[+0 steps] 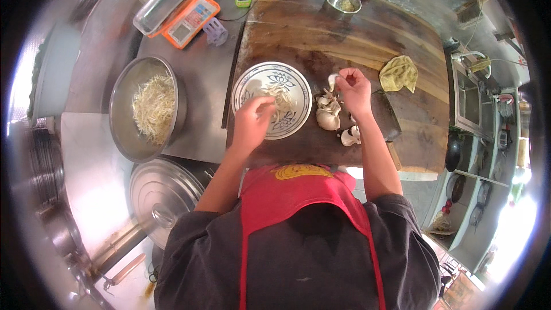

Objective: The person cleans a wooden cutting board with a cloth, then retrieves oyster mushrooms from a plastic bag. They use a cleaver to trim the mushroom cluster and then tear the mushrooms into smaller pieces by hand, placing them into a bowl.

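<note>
My left hand (255, 122) hovers over the near left part of a white bowl (302, 94) with a blue flower pattern. Pale mushroom strips (282, 99) lie in the bowl; whether the fingers touch any of them cannot be made out. Between the fingertips of my right hand (354, 90) is a pale mushroom piece (332, 82), raised just beyond a cluster of mushrooms (328, 116) on the wooden board (297, 51). More mushroom pieces (351, 136) lie nearer me, beside my right wrist. A cleaver (385, 116) rests to the right of them, partly behind my forearm.
Left of the board stands a steel bowl of bean sprouts (155, 110), with an orange scale (191, 19) and green timer (243, 0) beyond. A small steel bowl (343, 2) is at the board's far side. A crumpled cloth (398, 74) lies right. A large lid (165, 202) is lower left.
</note>
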Tool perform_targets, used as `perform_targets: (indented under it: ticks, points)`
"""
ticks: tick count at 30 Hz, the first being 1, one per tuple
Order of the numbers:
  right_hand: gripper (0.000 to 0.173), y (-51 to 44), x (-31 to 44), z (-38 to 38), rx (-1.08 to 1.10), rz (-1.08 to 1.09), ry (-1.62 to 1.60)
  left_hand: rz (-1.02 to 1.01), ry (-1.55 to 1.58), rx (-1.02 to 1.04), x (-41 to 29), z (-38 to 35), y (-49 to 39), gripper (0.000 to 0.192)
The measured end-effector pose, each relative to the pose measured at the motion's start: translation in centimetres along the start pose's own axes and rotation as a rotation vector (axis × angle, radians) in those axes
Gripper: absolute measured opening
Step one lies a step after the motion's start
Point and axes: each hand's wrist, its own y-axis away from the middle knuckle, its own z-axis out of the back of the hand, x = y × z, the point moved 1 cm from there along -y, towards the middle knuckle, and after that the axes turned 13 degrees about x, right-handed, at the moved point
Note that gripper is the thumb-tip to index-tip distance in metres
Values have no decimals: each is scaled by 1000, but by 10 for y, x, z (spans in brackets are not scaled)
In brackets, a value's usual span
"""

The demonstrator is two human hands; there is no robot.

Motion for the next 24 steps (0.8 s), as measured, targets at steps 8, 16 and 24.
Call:
perform_targets:
  ticks: [8,16,24]
  points:
    - [16,57,46,-92,170,19,-194,100,618,192,-33,-24,-13,23]
    - [14,65,46,-103,174,-39,-70,140,805,49,-16,-30,-2,23]
    - [10,63,39,-107,109,114,-487,254,992,-101,-16,-27,-1,23]
